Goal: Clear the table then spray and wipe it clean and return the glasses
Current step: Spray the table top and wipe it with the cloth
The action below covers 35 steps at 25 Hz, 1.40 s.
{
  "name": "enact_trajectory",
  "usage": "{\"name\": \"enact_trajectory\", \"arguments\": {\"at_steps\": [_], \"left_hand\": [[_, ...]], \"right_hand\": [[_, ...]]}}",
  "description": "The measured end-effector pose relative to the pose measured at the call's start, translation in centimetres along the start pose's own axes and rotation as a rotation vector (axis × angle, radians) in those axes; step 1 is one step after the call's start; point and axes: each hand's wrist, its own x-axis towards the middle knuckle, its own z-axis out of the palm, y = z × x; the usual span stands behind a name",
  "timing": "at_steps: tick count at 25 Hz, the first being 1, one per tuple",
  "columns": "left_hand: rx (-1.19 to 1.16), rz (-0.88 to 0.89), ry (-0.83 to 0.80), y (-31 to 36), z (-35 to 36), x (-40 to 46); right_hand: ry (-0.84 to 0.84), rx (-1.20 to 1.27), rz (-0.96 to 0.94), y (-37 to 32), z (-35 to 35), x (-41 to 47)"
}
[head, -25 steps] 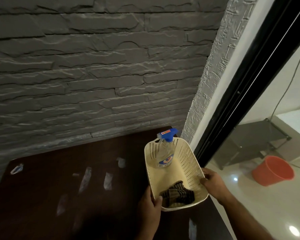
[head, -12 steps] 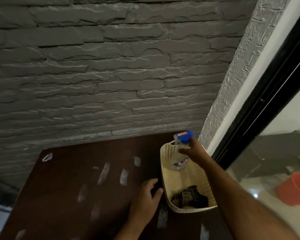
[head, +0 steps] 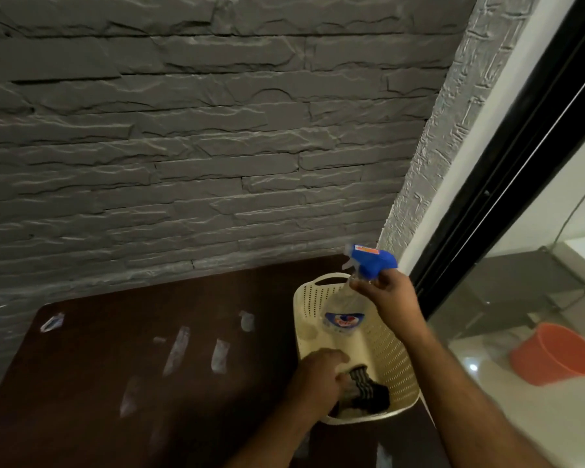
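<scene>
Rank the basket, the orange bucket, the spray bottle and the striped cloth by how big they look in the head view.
1. Basket.
2. Orange bucket; it stands farther off on the floor, so its true size is unsure.
3. Spray bottle, partly hidden by the right hand.
4. Striped cloth, partly under the left hand.

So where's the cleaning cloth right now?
The striped cloth lies in the near end of the cream basket at the table's right edge, with the left hand reaching onto it.
</scene>
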Motion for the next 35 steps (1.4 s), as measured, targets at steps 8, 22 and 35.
{"name": "enact_trajectory", "arguments": {"at_steps": [8, 22, 35], "left_hand": [[0.442, -0.176, -0.394, 0.2, 7.1, 5.5], [-0.248, -0.484, -0.214, 0.7, 2.3, 5.3], [-1.497, -0.563, -0.096, 1.8, -10.6, -1.2]], "right_hand": [[0.072, 0.427, -0.135, -5.3, -5.2, -0.2], [0.024, 0.379, -0.011, -6.7, -3.5, -0.7], [-0.053, 0.398, -0.190, -16.5, 2.3, -3.3]]}}
